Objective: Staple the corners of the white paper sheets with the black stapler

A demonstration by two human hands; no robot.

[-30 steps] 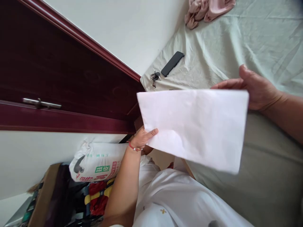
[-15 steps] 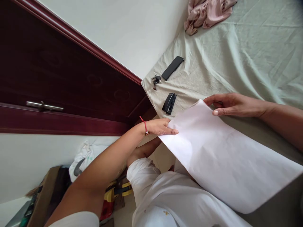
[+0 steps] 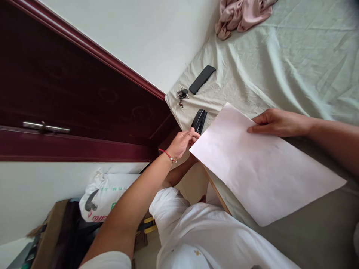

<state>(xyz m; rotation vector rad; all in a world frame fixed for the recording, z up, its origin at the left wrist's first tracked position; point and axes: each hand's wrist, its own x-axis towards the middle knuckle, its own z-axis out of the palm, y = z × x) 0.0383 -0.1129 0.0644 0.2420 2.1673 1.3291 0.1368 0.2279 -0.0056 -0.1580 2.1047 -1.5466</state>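
Head view. The stapler (image 3: 199, 120) lay on the cloth-covered surface (image 3: 305, 56), just inside the near edge, toward the corner beside the dark red door (image 3: 84, 82). From the left hand (image 3: 181, 144) it lay straight ahead of the fingers, its long axis running away from them, inward from the edge and roughly toward the flat black case (image 3: 202, 79). I logged the left hand as the nearer one; the right was well apart, with the paper in between.

Left fingers: bent and bunched together at the stapler's near end, apparently in contact. I could not tell whether they had closed on its body or merely rested there.

Right hand (image 3: 280, 123): I had it clamped on the white paper (image 3: 258, 164) at the long edge farther from the wearer's body, thumb on top, other fingers partly hidden. One short edge of the paper faced the stapler, a corner just beside the left fingertips; contact there unresolved. The keys (image 3: 183, 93) lay near the case, closer to the corner, with neither hand on them.
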